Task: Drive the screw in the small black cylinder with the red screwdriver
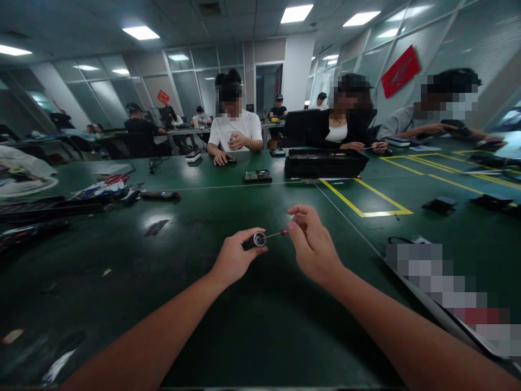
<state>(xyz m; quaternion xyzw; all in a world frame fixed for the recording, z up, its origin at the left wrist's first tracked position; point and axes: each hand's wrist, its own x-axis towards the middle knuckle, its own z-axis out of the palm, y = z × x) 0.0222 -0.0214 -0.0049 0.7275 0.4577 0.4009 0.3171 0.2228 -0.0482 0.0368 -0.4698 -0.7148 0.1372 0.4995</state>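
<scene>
Above the middle of the green table (244, 309), my left hand (238, 256) grips a small dark cylindrical part (259, 239) between thumb and fingers. Its round open end, with a silvery rim, faces me. From the right, my right hand (313, 244) is closed on a thin screwdriver (284, 232) with a red section at the handle. The slim metal shaft reaches left to the cylinder's rim. Whether the tip touches inside the opening, I cannot tell. Most of the screwdriver's handle is hidden by my fingers.
A circuit board in a dark frame (258, 176) and a long black housing (325, 164) lie ahead. Tools and a dark cylinder (160, 195) are at left. Yellow tape (385, 213) marks the right side, near a blurred sheet (439, 288). Several people sit across the table.
</scene>
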